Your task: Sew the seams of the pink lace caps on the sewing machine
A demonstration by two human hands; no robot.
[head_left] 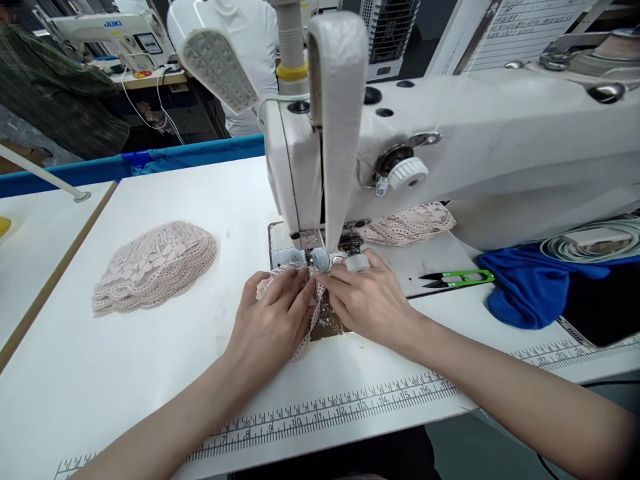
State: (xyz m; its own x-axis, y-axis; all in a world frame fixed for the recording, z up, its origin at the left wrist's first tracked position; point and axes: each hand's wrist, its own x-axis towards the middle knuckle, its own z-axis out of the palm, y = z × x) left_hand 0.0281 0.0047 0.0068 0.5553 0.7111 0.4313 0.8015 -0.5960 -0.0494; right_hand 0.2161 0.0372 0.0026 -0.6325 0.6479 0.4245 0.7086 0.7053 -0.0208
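A small piece of pale pink lace lies below the needle area of a white sewing machine. My left hand presses on it from the left, its fingers bent and close together on the lace. From the right, my right hand has its fingertips pinched at the lace's right edge, just in front of the presser foot; its thumb is partly hidden. A stack of lace pieces rests on the white table at the left. More lace lies behind the needle, under the machine arm.
Green-handled snips lie right of my right hand, near a blue cloth and a black phone-like object. A printed ruler runs along the table's front edge. Two people stand beyond the blue-edged table.
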